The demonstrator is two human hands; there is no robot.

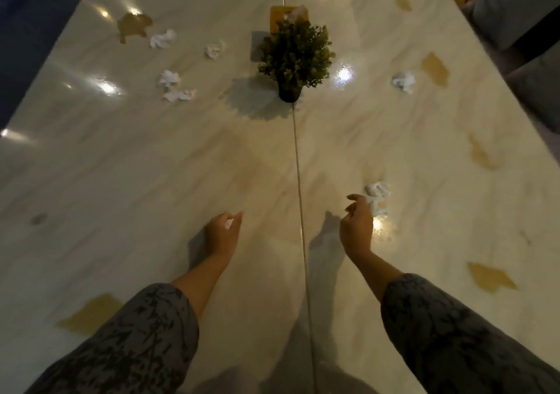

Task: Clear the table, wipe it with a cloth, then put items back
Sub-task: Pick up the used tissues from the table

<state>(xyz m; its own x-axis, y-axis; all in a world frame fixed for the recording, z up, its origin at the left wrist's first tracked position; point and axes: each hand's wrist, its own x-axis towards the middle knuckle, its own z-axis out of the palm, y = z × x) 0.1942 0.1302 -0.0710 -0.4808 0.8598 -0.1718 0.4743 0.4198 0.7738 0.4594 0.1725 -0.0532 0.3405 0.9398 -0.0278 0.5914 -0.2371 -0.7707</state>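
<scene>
Table: glossy marble top (151, 157), a thin seam running down its middle, ceiling lights glinting off it and brownish stains dotted along both sides.
Plant: small potted shrub (295, 57) upright on the seam at the far middle, a yellow box (277, 14) with white tissue behind it.
Tissues: four crumpled wads (169, 80) scattered on the far left, one wad (403, 82) on the far right.
Left hand: left hand (222, 234) low over the near table, fingers curled round a small white scrap (229, 223).
Right hand: right hand (357, 227) raised beside the seam, fingers loosely curled, fingertips at a near tissue (377, 198); whether they grip it cannot be told.
Sleeves: grey patterned fabric (136, 342) on both forearms.
</scene>
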